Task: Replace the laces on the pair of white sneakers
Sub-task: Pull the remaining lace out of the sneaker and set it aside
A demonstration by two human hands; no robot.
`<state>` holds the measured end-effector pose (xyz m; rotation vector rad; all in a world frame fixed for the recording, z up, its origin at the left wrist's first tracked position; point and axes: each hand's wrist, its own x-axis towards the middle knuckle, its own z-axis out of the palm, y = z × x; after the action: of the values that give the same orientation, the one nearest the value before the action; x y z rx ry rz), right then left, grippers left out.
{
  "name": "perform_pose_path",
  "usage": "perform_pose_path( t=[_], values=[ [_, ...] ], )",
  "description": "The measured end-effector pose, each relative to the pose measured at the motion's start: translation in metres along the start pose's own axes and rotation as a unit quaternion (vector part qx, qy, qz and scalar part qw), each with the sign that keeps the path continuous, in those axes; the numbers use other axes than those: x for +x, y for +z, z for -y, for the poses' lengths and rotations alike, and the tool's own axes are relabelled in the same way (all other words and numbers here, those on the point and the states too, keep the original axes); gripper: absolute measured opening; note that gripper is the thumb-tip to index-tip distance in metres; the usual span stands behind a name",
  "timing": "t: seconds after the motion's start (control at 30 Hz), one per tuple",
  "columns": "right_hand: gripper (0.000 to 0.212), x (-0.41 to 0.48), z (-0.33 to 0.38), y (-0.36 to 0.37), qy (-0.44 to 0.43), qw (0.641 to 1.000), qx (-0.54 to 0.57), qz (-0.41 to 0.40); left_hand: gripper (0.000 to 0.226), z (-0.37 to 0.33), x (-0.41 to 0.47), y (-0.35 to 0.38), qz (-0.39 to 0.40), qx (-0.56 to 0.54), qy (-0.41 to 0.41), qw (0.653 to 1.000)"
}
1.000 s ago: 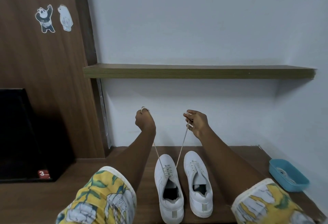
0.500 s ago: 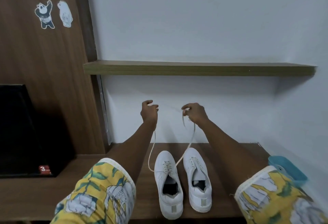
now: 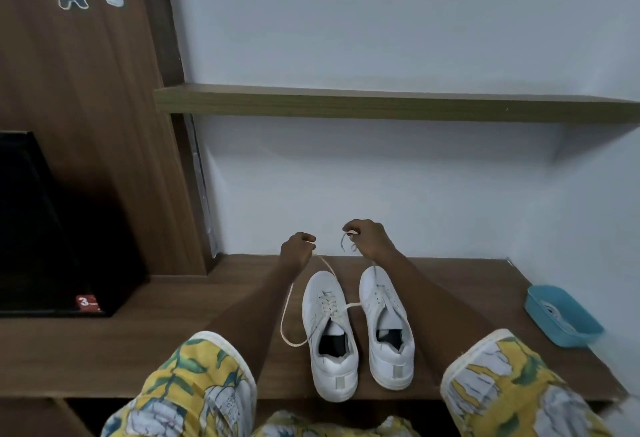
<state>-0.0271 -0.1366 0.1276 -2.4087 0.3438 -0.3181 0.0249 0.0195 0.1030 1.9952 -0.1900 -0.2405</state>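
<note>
Head view: both forearms are stretched forward over the wooden bench, and the hands are held just beyond the toe of the left sneaker. The left hand is kept above and slightly left of that toe; its fingers are curled and a cream lace is pinched between thumb and fingers. The right hand is carried a little higher, beyond and to the right of the same toe, with another part of the lace pinched at its fingertips and a short curl left dangling beneath them. Compared with half a second ago, both hands have been lowered toward the toes. The lace, drawn taut a second ago, is now slack: a wide loop is laid on the wood just left of the left sneaker, and one strand is passed across its eyelets toward the right. The left sneaker is seen as a plain white low-top, toe to the wall and heel toward the person, with its dark opening exposed and lacing visible at the front eyelets. The right sneaker is set just beside it on the right, aligned the same way; whether it is laced cannot be told. Well to the right of the left sneaker, a blue tray is placed near the wall.
</note>
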Motion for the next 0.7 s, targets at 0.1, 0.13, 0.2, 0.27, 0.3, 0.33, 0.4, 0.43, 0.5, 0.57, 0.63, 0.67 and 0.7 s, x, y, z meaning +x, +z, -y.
perform_pose_path(
  t=[0.1,0.13,0.2,0.27,0.3,0.33,0.4,0.43,0.5,0.57,0.63,0.67,0.7],
  values=[
    [0.043,-0.005,-0.007,0.015,0.01,1.0,-0.016,0.019,0.035,0.017,-0.004,0.005,0.041,0.102,0.029,0.994],
    [0.043,-0.009,-0.01,0.02,0.013,0.999,-0.027,0.022,0.034,0.023,-0.006,0.007,0.059,0.129,0.038,0.989],
    [0.039,-0.019,-0.017,0.032,0.015,0.999,-0.042,0.026,0.032,0.038,-0.009,0.012,0.086,0.168,0.044,0.981],
    [0.03,-0.03,-0.024,0.046,0.025,0.998,-0.034,0.048,0.03,0.051,-0.013,0.018,0.112,0.216,0.048,0.969],
    [0.025,-0.037,-0.028,0.053,0.027,0.997,-0.03,0.066,0.029,0.055,-0.015,0.021,0.13,0.247,0.051,0.959],
    [0.022,-0.042,-0.032,0.059,0.025,0.996,-0.027,0.085,0.027,0.059,-0.017,0.024,0.146,0.28,0.052,0.947],
    [0.021,-0.051,-0.038,0.068,0.014,0.993,-0.028,0.113,0.026,0.065,-0.023,0.03,0.162,0.329,0.05,0.929],
    [0.021,-0.055,-0.04,0.071,0.007,0.993,-0.027,0.119,0.026,0.07,-0.024,0.033,0.165,0.339,0.046,0.925],
    [0.023,-0.06,-0.041,0.074,-0.004,0.991,-0.03,0.128,0.026,0.079,-0.027,0.037,0.167,0.351,0.042,0.92],
    [0.026,-0.063,-0.042,0.078,-0.012,0.989,-0.038,0.142,0.025,0.085,-0.027,0.039,0.159,0.354,0.042,0.921],
    [0.029,-0.065,-0.046,0.081,-0.016,0.987,-0.052,0.152,0.024,0.088,-0.028,0.039,0.148,0.351,0.042,0.924],
    [0.03,-0.067,-0.046,0.082,-0.015,0.987,-0.056,0.153,0.024,0.089,-0.028,0.039,0.144,0.35,0.044,0.925],
    [0.031,-0.067,-0.048,0.083,-0.016,0.986,-0.063,0.154,0.023,0.09,-0.029,0.038,0.141,0.348,0.045,0.926]
  ],
)
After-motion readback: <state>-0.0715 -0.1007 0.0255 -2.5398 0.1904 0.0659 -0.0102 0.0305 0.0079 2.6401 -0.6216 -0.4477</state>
